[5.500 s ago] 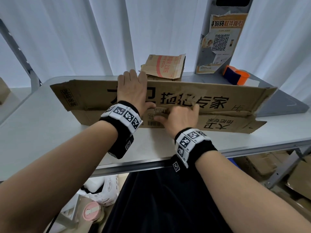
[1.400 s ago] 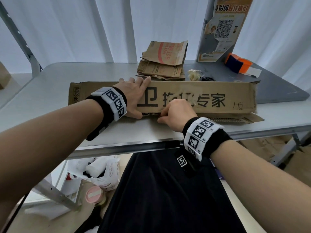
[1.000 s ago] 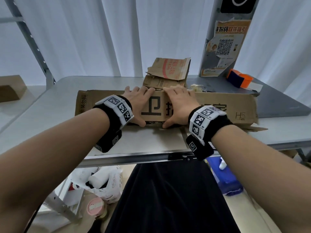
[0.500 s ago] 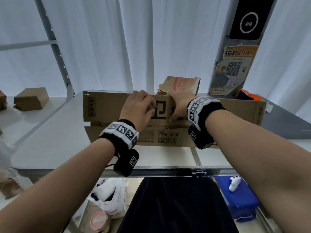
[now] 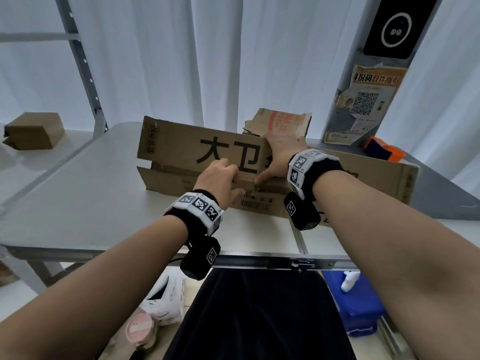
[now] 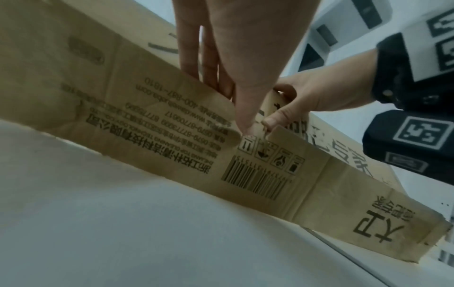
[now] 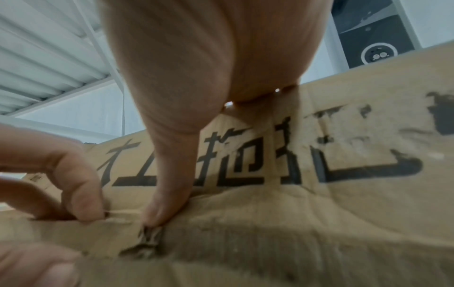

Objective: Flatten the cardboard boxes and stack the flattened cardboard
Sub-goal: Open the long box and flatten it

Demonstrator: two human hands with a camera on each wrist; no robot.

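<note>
A long brown cardboard box point(image 5: 181, 149) with large black characters stands on its long edge on the grey table point(image 5: 78, 198), leaning away from me. My left hand point(image 5: 233, 178) pinches the upper edge of the lower flap point(image 6: 172, 124) between thumb and fingers. My right hand point(image 5: 270, 162) grips the printed panel: fingers go over its top edge, and the thumb point(image 7: 167, 194) presses the crease at the front, close to the left fingers point(image 7: 81, 194). Behind the box lies a stack of flattened cardboard point(image 5: 283, 120), partly hidden.
A small brown box point(image 5: 33, 131) sits on a surface at the far left. An orange and navy tape dispenser point(image 5: 381, 149) and a grey pillar with a poster point(image 5: 371, 100) stand at the back right. Under the table are a blue bin point(image 5: 353, 300) and a white bag point(image 5: 166, 300).
The box, pressed flat on the table a second ago, now stands tilted on its long edge. My left hand moved down from the top edge to the lower flap; my right hand stayed on the top edge.
</note>
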